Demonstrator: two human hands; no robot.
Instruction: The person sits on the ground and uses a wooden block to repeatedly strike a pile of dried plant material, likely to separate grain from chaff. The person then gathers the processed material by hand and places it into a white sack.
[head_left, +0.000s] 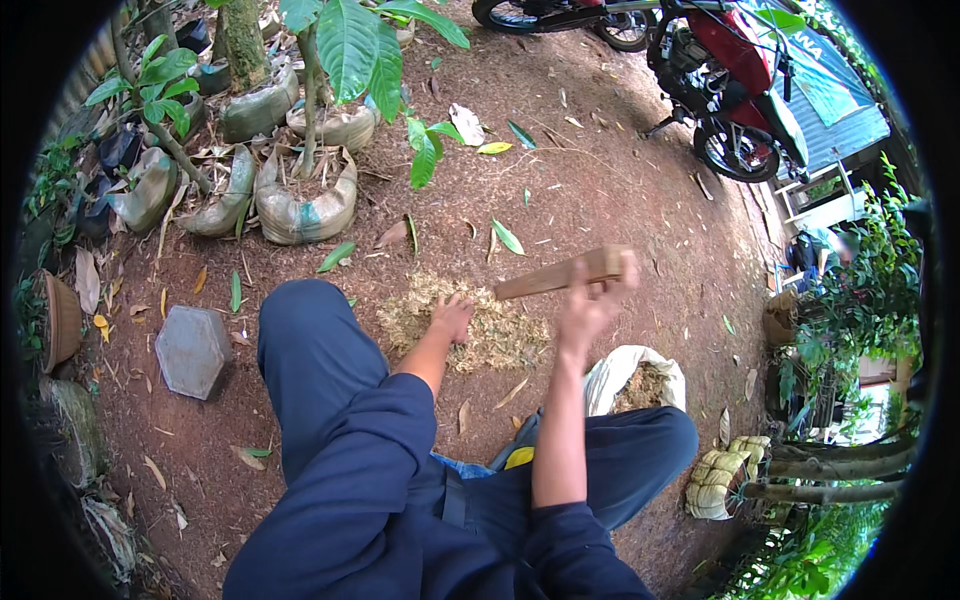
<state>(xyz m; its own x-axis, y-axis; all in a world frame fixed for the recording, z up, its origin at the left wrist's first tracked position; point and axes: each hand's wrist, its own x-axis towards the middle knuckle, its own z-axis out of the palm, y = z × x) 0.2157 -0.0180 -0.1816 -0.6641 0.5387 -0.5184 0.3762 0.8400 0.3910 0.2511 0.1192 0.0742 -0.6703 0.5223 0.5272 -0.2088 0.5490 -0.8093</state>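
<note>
A flat heap of dry, pale plant fibre (510, 345) lies on the brown ground in front of my knees. My left hand (452, 319) rests on the heap, fingers spread; whether it pinches any fibre is not clear. Raised at the heap's right side, my right hand (596, 292) is blurred and grips the thick end of a tapered wooden block (551, 277). The block's narrow end points left, over the fibre. Beside my right knee stands an open white sack (675, 371) with similar brown fibre (641, 388) inside.
A grey hexagonal concrete block (193, 351) lies left of my left knee. Soil-filled sack planters (307, 217) with young trees stand at the upper left. A red motorcycle (739, 112) is parked at the upper right. Fallen leaves (508, 236) dot the ground. A person (825, 244) is at the far right.
</note>
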